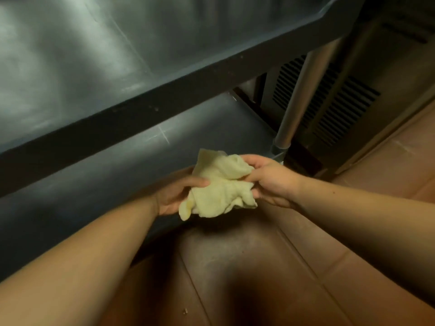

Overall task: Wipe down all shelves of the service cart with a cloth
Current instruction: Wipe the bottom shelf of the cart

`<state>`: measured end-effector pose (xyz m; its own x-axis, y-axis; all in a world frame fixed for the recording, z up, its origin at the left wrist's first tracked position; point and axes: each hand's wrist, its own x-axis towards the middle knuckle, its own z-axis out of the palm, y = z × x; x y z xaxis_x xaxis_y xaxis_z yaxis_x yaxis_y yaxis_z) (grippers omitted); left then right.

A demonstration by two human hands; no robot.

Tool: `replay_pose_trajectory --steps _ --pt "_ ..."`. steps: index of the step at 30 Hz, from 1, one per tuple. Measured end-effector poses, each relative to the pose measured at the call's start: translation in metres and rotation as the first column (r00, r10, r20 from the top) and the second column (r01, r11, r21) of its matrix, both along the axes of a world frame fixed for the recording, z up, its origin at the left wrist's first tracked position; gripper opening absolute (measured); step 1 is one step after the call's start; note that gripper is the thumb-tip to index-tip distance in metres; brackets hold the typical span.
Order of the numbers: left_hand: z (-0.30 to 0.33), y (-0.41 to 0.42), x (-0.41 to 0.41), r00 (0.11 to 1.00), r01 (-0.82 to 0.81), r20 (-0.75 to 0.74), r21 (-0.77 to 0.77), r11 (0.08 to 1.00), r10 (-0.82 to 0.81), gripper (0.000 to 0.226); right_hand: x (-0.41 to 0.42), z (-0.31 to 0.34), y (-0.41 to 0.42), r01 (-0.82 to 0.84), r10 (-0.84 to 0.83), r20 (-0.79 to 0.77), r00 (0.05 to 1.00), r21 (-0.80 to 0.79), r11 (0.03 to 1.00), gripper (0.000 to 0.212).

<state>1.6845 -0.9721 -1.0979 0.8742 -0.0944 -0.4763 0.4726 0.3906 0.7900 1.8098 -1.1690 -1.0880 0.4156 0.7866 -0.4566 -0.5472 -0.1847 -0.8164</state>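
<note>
Above lower shelf (113,165), both hands hold crumpled cloth (219,184) between them.

Person, two arms in view: left hand (175,196) and right hand (270,182), both bare. Forearms bare up to the frame edge; sleeves out of view. A small dark mole behind the right wrist.

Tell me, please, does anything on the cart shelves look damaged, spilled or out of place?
Nothing is spilled or askew. The lower shelf bears pale crossed scratches near its middle; that is only wear. Both hands, left hand and right hand, hold the crumpled yellow cloth above the shelf's edge.
</note>
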Motion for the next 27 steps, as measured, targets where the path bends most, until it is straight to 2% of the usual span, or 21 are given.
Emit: replay_pose_trajectory --steps 2,3,5,7,9,11,12,13,14,16,18,20,23,25,27 --pt "-0.005 0.012 0.01 0.995 -0.054 0.092 0.208 0.977 0.035 0.048 0.009 -0.007 0.006 -0.043 0.049 0.139 0.989 -0.047 0.998 0.039" --pt "-0.006 0.016 0.014 0.994 -0.062 0.106 0.256 0.965 0.036 0.05 0.014 -0.008 0.007 -0.081 0.097 0.231 0.968 -0.078 0.994 0.035" --pt "-0.005 0.021 0.024 0.99 0.015 0.136 0.243 0.97 -0.049 0.047 0.021 -0.008 0.007 -0.086 0.115 0.418 0.901 -0.088 0.992 0.037" --pt "0.001 0.03 0.037 0.996 0.009 0.08 0.25 0.968 -0.03 0.039 0.022 -0.005 0.009 -0.036 0.085 0.637 0.767 -0.09 0.995 0.045" --pt "0.008 0.042 0.051 0.999 0.014 -0.033 0.195 0.981 -0.007 0.04 0.019 -0.01 0.01 0.01 0.088 0.791 0.605 -0.118 0.993 0.053" --pt "0.012 0.045 0.061 0.984 0.11 -0.154 0.105 0.988 -0.093 0.039 0.012 -0.022 0.01 0.068 0.068 0.826 0.56 -0.128 0.99 0.054" --pt "0.008 0.046 0.066 0.977 0.129 -0.192 0.162 0.978 -0.097 0.044 0.009 -0.027 0.012 0.108 0.041 0.825 0.563 -0.123 0.987 0.053" --pt "0.003 0.045 0.071 0.978 0.162 -0.177 0.291 0.943 -0.113 0.045 0.007 -0.031 0.013 0.155 0.003 0.821 0.571 -0.111 0.982 0.052" --pt "0.002 0.04 0.076 0.988 0.148 -0.109 0.409 0.9 -0.112 0.037 0.006 -0.035 0.015 0.201 -0.042 0.818 0.574 -0.091 0.975 0.053" --pt "0.0 0.033 0.087 0.999 0.023 0.023 0.471 0.882 -0.038 0.021 0.008 -0.044 0.017 0.265 -0.121 0.806 0.579 -0.045 0.963 0.059" --pt "-0.003 0.034 0.101 0.995 -0.092 0.078 0.466 0.88 0.063 0.036 0.014 -0.055 0.019 0.298 -0.149 0.816 0.559 -0.031 0.954 0.07" --pt "-0.003 0.037 0.113 0.99 -0.139 0.088 0.498 0.856 0.11 0.055 0.021 -0.066 0.021 0.337 -0.149 0.84 0.522 -0.042 0.94 0.079" --pt "-0.01 0.038 0.123 0.989 -0.123 0.142 0.585 0.801 0.048 0.051 0.027 -0.082 0.031 0.445 -0.205 0.836 0.509 -0.052 0.894 0.079" --pt "-0.012 0.034 0.126 0.976 -0.168 0.214 0.602 0.781 0.045 0.033 0.025 -0.092 0.04 0.48 -0.138 0.872 0.47 -0.122 0.869 0.071" --pt "-0.013 0.035 0.129 0.957 -0.229 0.285 0.622 0.749 0.056 0.02 0.023 -0.101 0.049 0.493 0.017 0.937 0.35 -0.2 0.847 0.065"
